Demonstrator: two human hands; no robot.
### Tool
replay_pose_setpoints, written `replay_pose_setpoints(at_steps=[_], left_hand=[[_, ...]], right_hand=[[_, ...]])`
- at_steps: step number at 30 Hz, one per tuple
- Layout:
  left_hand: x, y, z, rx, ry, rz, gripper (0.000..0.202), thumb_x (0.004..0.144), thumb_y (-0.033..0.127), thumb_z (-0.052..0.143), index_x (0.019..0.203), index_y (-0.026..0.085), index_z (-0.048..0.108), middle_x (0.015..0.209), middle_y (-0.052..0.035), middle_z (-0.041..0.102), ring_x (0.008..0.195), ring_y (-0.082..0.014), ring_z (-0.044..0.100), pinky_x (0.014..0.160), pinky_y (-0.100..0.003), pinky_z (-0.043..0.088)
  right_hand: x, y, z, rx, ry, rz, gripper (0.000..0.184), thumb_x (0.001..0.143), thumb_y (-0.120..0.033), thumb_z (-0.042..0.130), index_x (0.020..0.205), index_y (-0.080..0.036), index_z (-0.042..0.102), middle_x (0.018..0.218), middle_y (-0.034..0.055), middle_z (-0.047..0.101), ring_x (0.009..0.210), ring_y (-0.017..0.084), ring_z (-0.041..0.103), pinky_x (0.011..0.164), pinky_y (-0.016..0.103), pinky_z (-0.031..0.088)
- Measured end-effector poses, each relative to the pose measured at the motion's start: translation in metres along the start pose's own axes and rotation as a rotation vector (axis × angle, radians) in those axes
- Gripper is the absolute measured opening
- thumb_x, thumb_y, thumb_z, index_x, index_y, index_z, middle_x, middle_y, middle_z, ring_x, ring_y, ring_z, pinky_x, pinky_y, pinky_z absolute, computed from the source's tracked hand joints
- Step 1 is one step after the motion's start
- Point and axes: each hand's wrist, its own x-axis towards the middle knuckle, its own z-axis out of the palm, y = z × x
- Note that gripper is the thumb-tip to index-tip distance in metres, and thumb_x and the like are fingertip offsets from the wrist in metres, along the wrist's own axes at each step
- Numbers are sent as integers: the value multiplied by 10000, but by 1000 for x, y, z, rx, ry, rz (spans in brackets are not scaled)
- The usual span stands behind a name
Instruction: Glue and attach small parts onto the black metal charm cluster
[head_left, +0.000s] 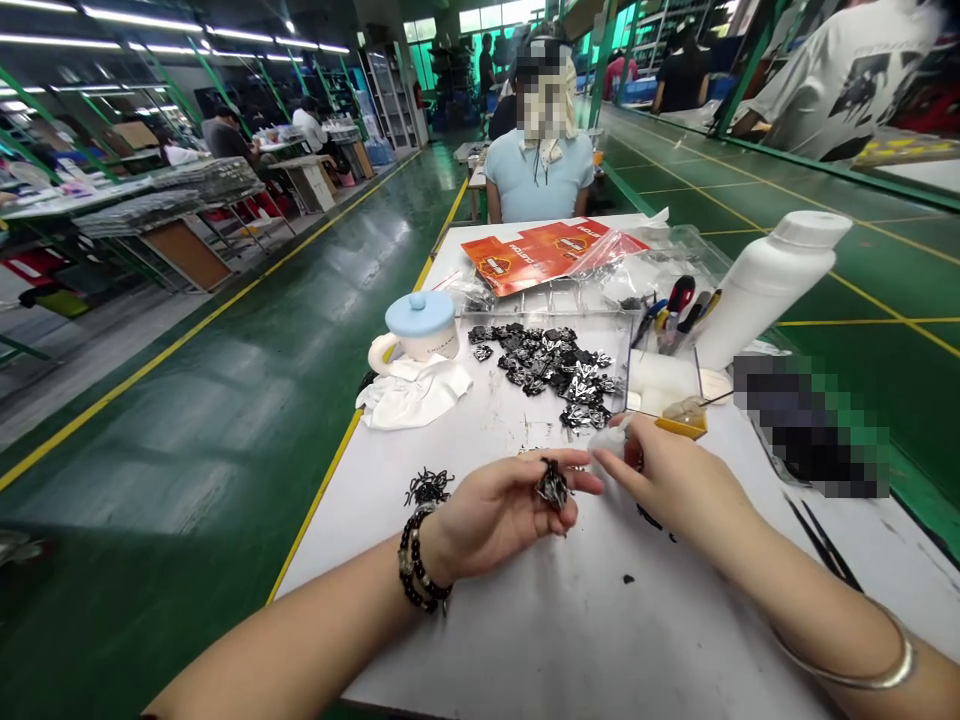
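Observation:
My left hand (501, 510) pinches a small dark metal part (553, 487) between thumb and fingers, just above the white table (570, 620). My right hand (670, 476) is closed on a small white object (609, 440) right beside that part. A pile of similar black and silver parts (551, 370) lies in a clear tray (592, 330) beyond both hands. A small heap of black bits (427, 487) rests by my left wrist.
A white mug with a blue lid (420, 328) and a white cloth (412, 392) sit at the left. A tall white bottle (765, 285), pens (679, 310) and red packets (540, 255) stand further back. Another person (541, 150) sits at the table's far end. Tweezers (821, 545) lie at the right.

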Motion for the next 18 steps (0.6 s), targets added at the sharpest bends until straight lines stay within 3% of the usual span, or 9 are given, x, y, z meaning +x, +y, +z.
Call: replay_pose_setpoints(at_steps=[4, 7, 9, 11, 14, 16, 18], left_hand=[[-7, -6, 0, 101, 12, 10, 314, 814, 181, 584, 1121, 140, 640, 979, -78, 593, 769, -142, 654, 692, -248, 497], [-11, -11, 0, 207, 107, 46, 353, 810, 212, 641, 1157, 198, 582, 869, -25, 574, 717, -162, 682, 635, -266, 526], [-12, -15, 0, 315, 191, 90, 293, 804, 249, 666, 1078, 192, 581, 797, -7, 593, 654, -149, 678, 614, -265, 528], [-13, -17, 1, 413, 259, 94, 229, 799, 275, 675, 981, 162, 594, 727, -9, 622, 657, -134, 668, 665, -264, 525], [-16, -21, 2, 502, 296, 39, 335, 743, 239, 725, 1043, 161, 599, 734, -13, 641, 706, -113, 634, 724, -253, 503], [-17, -23, 3, 568, 298, 35, 402, 721, 213, 733, 1098, 173, 597, 721, 10, 599, 655, -90, 584, 663, -232, 486], [-18, -25, 3, 664, 302, 67, 355, 741, 228, 707, 1081, 166, 622, 700, 18, 554, 600, -71, 522, 611, -219, 466]], right_hand=[[1, 3, 8, 28, 25, 18, 303, 838, -452, 510, 682, -215, 403, 590, 8, 563, 520, 185, 507, 448, 258, 254], [-1, 8, 9, 69, 47, 36, 367, 818, -514, 534, 652, -215, 401, 571, 4, 546, 497, 168, 483, 447, 266, 284], [-4, 11, 6, 175, 63, 43, 367, 809, -546, 539, 690, -210, 453, 600, 7, 564, 502, 159, 496, 456, 271, 331], [-8, 14, 1, 465, 41, 62, 346, 795, -542, 567, 810, -198, 538, 720, 34, 627, 561, 167, 549, 473, 272, 385], [-14, 17, -7, 1035, -62, 109, 363, 755, -501, 660, 922, -185, 596, 856, 76, 672, 660, 187, 612, 527, 276, 466], [-17, 18, -12, 1259, -64, 136, 339, 768, -512, 661, 834, -187, 599, 726, 58, 649, 572, 157, 572, 493, 263, 459], [-19, 19, -17, 1385, 5, 157, 367, 803, -544, 615, 719, -191, 563, 552, 13, 526, 467, 116, 453, 419, 237, 390]])
